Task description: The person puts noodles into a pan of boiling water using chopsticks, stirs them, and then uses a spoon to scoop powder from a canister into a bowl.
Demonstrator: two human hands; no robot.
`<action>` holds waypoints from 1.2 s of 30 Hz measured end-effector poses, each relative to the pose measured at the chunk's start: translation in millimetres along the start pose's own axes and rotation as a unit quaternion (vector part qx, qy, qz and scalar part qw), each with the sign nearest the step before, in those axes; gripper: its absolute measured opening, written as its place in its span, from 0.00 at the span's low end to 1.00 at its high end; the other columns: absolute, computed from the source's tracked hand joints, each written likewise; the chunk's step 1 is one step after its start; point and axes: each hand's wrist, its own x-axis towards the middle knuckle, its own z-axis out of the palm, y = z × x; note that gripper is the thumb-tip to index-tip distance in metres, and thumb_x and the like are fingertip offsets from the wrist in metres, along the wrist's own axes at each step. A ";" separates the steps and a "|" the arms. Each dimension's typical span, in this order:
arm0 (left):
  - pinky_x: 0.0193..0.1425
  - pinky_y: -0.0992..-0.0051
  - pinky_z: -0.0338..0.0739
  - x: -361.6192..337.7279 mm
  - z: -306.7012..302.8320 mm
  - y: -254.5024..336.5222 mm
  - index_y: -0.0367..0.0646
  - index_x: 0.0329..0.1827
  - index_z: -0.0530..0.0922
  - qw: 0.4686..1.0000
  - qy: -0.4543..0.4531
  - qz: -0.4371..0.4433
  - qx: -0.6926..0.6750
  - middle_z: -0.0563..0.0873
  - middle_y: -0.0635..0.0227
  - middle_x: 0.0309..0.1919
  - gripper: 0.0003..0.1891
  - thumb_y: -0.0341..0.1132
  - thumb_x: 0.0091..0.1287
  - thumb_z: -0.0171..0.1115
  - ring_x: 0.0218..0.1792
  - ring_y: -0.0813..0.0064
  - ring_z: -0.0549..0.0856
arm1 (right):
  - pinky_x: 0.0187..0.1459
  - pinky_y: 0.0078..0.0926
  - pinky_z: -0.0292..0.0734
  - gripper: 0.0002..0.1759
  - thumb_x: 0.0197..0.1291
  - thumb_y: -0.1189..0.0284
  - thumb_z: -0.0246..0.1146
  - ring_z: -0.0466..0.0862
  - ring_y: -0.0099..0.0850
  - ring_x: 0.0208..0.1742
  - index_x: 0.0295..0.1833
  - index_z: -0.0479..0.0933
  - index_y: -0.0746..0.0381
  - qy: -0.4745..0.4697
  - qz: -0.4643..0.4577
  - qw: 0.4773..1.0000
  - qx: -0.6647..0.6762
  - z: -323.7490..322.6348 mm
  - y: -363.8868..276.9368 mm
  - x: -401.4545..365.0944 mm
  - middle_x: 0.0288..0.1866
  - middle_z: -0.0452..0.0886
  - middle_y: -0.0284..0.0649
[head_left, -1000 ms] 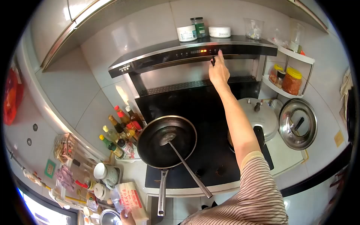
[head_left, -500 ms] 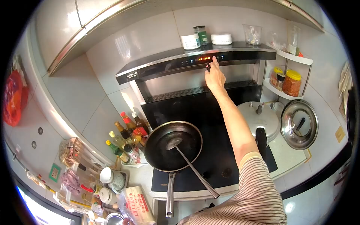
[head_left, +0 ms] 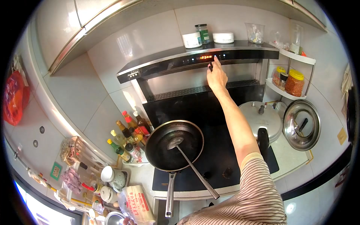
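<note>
Reaches up with the right hand point(head_left: 216, 77) to the control panel point(head_left: 198, 58), a dark strip with lit orange digits along the front edge of the range hood point(head_left: 157, 67), high on the tiled wall above the stove point(head_left: 221, 150). Touches the strip just right of the digits with the outstretched forefinger point(head_left: 215, 60); keeps the other fingers loosely curled, gripping nothing. Stretches the bare forearm across the stove, striped sleeve point(head_left: 255, 195) at the lower edge.

Shows only a sliver of the left hand point(head_left: 128, 222) at the bottom edge, under a clear packet point(head_left: 137, 202) with red print; cannot tell its grip.

Below the hood, on the left of the stove: a dark frying pan point(head_left: 174, 144), handle pointing toward the body, with a metal ladle point(head_left: 195, 170) resting bowl-down inside it. To the right of the arm: a metal pressure cooker point(head_left: 262, 120), and just beside it a glass lid point(head_left: 302, 125) lying on the counter. Left of the pan, against the wall: a cluster of bottles point(head_left: 129, 137). On top of the hood: a row of jars point(head_left: 204, 33). At the right end: a white corner shelf point(head_left: 296, 56) with a yellow-capped jar point(head_left: 294, 83).
</note>
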 end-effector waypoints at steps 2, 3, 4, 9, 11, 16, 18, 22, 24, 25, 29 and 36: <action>0.17 0.81 0.66 -0.4 -0.4 1.3 0.43 0.48 0.80 0.999 -0.003 0.000 0.044 0.81 0.68 0.26 0.13 0.29 0.59 0.61 0.16 0.84 0.73 | 0.54 0.40 0.72 0.15 0.56 0.71 0.58 0.78 0.43 0.53 0.50 0.74 0.60 0.010 -0.008 1.000 0.011 1.2 1.7 -1.5 0.70 0.61 0.38; 0.17 0.81 0.66 -1.1 0.5 5.3 0.43 0.48 0.80 0.998 -0.004 0.000 0.065 0.81 0.68 0.26 0.13 0.30 0.59 0.61 0.16 0.84 0.73 | 0.54 0.40 0.72 0.15 0.56 0.71 0.59 0.78 0.43 0.53 0.49 0.74 0.61 0.009 -0.009 1.000 0.018 -0.9 -0.3 -3.0 0.70 0.62 0.38; 0.17 0.81 0.66 -1.1 2.1 10.8 0.46 0.49 0.80 0.995 -0.004 0.011 0.100 0.81 0.68 0.26 0.13 0.32 0.60 0.62 0.16 0.83 0.73 | 0.54 0.40 0.72 0.15 0.55 0.71 0.59 0.78 0.43 0.53 0.49 0.74 0.61 0.007 -0.010 1.000 0.024 -1.5 -2.8 -3.9 0.70 0.62 0.38; 0.61 0.64 0.66 28.3 10.8 -30.9 0.35 0.54 0.72 0.994 -0.037 0.069 0.074 0.76 0.53 0.51 0.21 0.29 0.55 0.63 0.50 0.55 0.76 | 0.49 0.42 0.73 0.11 0.61 0.68 0.54 0.80 0.45 0.48 0.47 0.75 0.57 0.056 -0.077 0.992 0.082 7.9 -11.7 -23.5 0.49 0.81 0.38; 0.63 0.64 0.65 32.4 17.4 -35.5 0.33 0.58 0.68 0.971 -0.024 0.131 0.196 0.73 0.52 0.56 0.26 0.30 0.57 0.64 0.55 0.54 0.73 | 0.32 0.35 0.76 0.12 0.65 0.62 0.51 0.82 0.34 0.28 0.42 0.75 0.56 -0.030 -0.081 0.992 0.089 5.5 -24.2 -39.0 0.28 0.81 0.41; 0.53 0.62 0.73 51.2 33.2 -27.5 0.34 0.55 0.73 0.942 -0.059 0.070 0.323 0.81 0.46 0.46 0.31 0.44 0.51 0.67 0.48 0.51 0.79 | 0.22 0.16 0.67 0.09 0.65 0.68 0.53 0.73 0.18 0.20 0.44 0.76 0.59 -0.170 -0.076 0.925 0.332 -41.1 -80.6 -101.6 0.38 0.82 0.36; 0.49 0.64 0.75 47.3 40.6 3.5 0.40 0.53 0.76 0.920 -0.061 -0.015 0.387 0.83 0.52 0.40 0.28 0.45 0.49 0.66 0.43 0.55 0.82 | 0.21 0.12 0.63 0.09 0.63 0.71 0.53 0.69 0.15 0.19 0.44 0.76 0.62 -0.214 -0.070 0.894 0.386 -63.3 -93.9 -123.5 0.38 0.82 0.37; 0.44 0.64 0.76 38.4 43.5 29.7 0.45 0.44 0.81 0.909 -0.040 0.037 0.414 0.84 0.57 0.32 0.18 0.41 0.50 0.66 0.40 0.59 0.82 | 0.19 0.10 0.60 0.10 0.63 0.74 0.52 0.67 0.16 0.17 0.45 0.75 0.65 -0.274 -0.114 0.847 0.442 -103.1 -116.8 -153.8 0.35 0.81 0.40; 0.43 0.64 0.76 31.7 45.9 28.0 0.47 0.40 0.83 0.899 -0.053 0.151 0.408 0.84 0.58 0.30 0.14 0.37 0.50 0.66 0.38 0.60 0.81 | 0.20 0.11 0.60 0.11 0.63 0.74 0.50 0.67 0.17 0.16 0.46 0.74 0.67 -0.271 -0.147 0.847 0.433 -118.9 -122.2 -162.8 0.34 0.80 0.43; 0.43 0.64 0.74 22.9 51.7 27.7 0.43 0.32 0.83 0.886 -0.053 0.205 0.412 0.84 0.58 0.30 0.07 0.33 0.50 0.64 0.37 0.60 0.79 | 0.21 0.10 0.60 0.12 0.64 0.74 0.49 0.66 0.18 0.16 0.49 0.72 0.67 -0.283 -0.107 0.832 0.465 -125.8 -120.8 -167.1 0.35 0.79 0.44; 0.50 0.63 0.71 9.6 66.6 14.0 0.38 0.31 0.79 0.863 -0.108 0.280 0.407 0.82 0.58 0.29 0.07 0.30 0.51 0.62 0.39 0.56 0.78 | 0.21 0.11 0.57 0.08 0.63 0.76 0.47 0.62 0.19 0.16 0.45 0.68 0.67 -0.303 -0.065 0.700 0.643 -141.2 -147.0 -191.9 0.33 0.72 0.44; 0.56 0.63 0.69 -16.7 43.0 10.4 0.33 0.49 0.72 0.979 0.059 0.149 0.123 0.78 0.57 0.45 0.16 0.30 0.58 0.61 0.44 0.60 0.78 | 0.24 0.18 0.55 0.04 0.60 0.81 0.45 0.59 0.24 0.20 0.34 0.62 0.61 -0.325 -0.058 0.582 0.744 -150.2 -221.8 -259.3 0.29 0.60 0.41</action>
